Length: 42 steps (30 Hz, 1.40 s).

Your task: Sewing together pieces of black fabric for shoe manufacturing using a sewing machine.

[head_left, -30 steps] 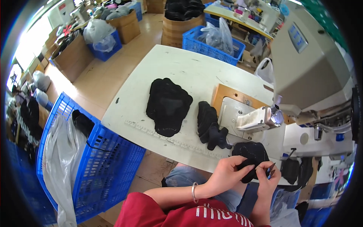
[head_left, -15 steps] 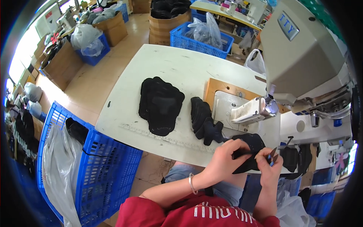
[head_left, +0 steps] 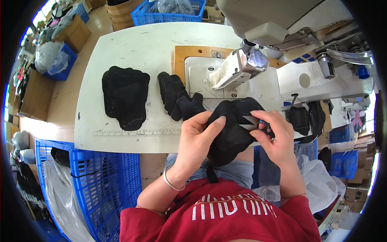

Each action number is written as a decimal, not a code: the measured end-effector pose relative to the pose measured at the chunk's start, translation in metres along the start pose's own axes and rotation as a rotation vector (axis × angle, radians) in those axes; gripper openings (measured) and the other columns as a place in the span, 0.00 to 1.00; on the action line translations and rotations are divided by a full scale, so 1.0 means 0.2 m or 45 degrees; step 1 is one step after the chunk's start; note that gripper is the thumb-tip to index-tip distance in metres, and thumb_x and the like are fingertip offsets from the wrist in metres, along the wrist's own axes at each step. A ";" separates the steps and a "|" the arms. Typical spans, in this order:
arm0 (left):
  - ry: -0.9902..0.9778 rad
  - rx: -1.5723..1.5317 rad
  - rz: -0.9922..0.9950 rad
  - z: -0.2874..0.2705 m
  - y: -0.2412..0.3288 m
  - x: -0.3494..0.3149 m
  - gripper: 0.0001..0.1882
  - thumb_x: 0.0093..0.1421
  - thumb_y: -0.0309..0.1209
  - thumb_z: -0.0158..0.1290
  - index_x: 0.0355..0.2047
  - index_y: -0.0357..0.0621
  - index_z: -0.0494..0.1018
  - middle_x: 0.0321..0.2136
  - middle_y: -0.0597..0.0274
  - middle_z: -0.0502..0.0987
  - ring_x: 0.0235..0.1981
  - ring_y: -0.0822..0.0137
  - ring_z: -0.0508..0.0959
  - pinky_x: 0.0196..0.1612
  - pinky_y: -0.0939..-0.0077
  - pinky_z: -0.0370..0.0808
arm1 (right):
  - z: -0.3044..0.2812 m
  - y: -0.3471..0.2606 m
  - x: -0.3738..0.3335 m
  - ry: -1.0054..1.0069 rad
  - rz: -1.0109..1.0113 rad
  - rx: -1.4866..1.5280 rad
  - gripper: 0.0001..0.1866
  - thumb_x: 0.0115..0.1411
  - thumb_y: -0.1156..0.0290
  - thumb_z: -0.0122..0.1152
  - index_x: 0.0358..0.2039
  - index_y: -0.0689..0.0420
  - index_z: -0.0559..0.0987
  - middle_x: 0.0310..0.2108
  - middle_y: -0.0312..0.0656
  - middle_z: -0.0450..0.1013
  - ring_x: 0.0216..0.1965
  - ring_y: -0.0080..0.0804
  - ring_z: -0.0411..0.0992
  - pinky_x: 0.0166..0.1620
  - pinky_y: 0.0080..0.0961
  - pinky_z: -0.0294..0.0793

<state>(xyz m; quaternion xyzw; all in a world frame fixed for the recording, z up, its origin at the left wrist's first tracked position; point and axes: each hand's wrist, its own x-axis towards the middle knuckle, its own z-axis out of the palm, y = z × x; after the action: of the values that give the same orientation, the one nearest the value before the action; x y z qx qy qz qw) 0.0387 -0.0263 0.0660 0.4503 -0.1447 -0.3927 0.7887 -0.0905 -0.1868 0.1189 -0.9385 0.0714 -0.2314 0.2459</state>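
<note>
A black padded fabric piece (head_left: 229, 143) hangs at the table's front edge, pinched between the thumb and fingers of my left hand (head_left: 195, 135). In my right hand (head_left: 277, 135) is a pair of thread snips (head_left: 248, 122), its pointed blades apart and lying against the fabric's right side. The hand covers most of the handle, of which a dark blue bit shows. Just left of the held piece lies a fanned row of small black fabric pieces (head_left: 172, 94). Farther left, larger black pieces (head_left: 127, 97) form a flat stack on the white table (head_left: 133, 44).
The sewing machine's metal arm (head_left: 238, 68) juts over its plate beyond my hands. A printed ruler strip (head_left: 137, 133) runs along the table's front. Blue crates stand at the left (head_left: 107, 181) and behind the table (head_left: 139, 18). Black pieces (head_left: 298, 120) hang at the right edge.
My view has shifted to the right and down. The fabric piece is now raised and spread toward me, and the snips' blades have come round to point left against it.
</note>
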 end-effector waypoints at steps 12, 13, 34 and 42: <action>-0.096 0.087 -0.038 -0.01 0.01 -0.01 0.08 0.64 0.25 0.55 0.39 0.32 0.78 0.31 0.68 0.79 0.32 0.82 0.75 0.37 0.86 0.72 | -0.04 0.05 0.05 -0.104 -0.054 0.058 0.14 0.50 0.72 0.72 0.38 0.57 0.79 0.26 0.39 0.74 0.23 0.31 0.73 0.27 0.24 0.69; -0.093 0.100 -0.055 -0.01 0.01 -0.01 0.08 0.64 0.25 0.55 0.39 0.32 0.78 0.31 0.68 0.79 0.32 0.82 0.75 0.37 0.86 0.72 | -0.05 0.05 0.05 -0.066 -0.034 0.136 0.14 0.50 0.72 0.72 0.37 0.57 0.80 0.25 0.39 0.74 0.23 0.30 0.73 0.27 0.24 0.69; -0.118 0.180 -0.052 0.02 0.00 0.00 0.08 0.62 0.25 0.56 0.37 0.30 0.77 0.27 0.70 0.78 0.29 0.83 0.72 0.30 0.85 0.71 | -0.03 0.02 0.07 -0.048 -0.125 -0.097 0.13 0.51 0.69 0.71 0.37 0.56 0.79 0.25 0.38 0.74 0.22 0.30 0.74 0.25 0.24 0.69; -0.190 0.225 -0.064 0.02 -0.01 0.00 0.08 0.62 0.26 0.56 0.37 0.30 0.77 0.27 0.70 0.78 0.30 0.84 0.72 0.31 0.84 0.70 | -0.04 0.04 0.07 0.020 0.000 0.106 0.13 0.54 0.70 0.70 0.39 0.57 0.80 0.27 0.36 0.75 0.25 0.25 0.73 0.30 0.21 0.70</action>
<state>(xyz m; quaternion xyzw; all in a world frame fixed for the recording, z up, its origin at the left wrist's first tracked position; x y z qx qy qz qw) 0.0354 -0.0286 0.0675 0.4911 -0.2258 -0.4304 0.7229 -0.0825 -0.2008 0.1276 -0.9256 0.0636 -0.2417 0.2841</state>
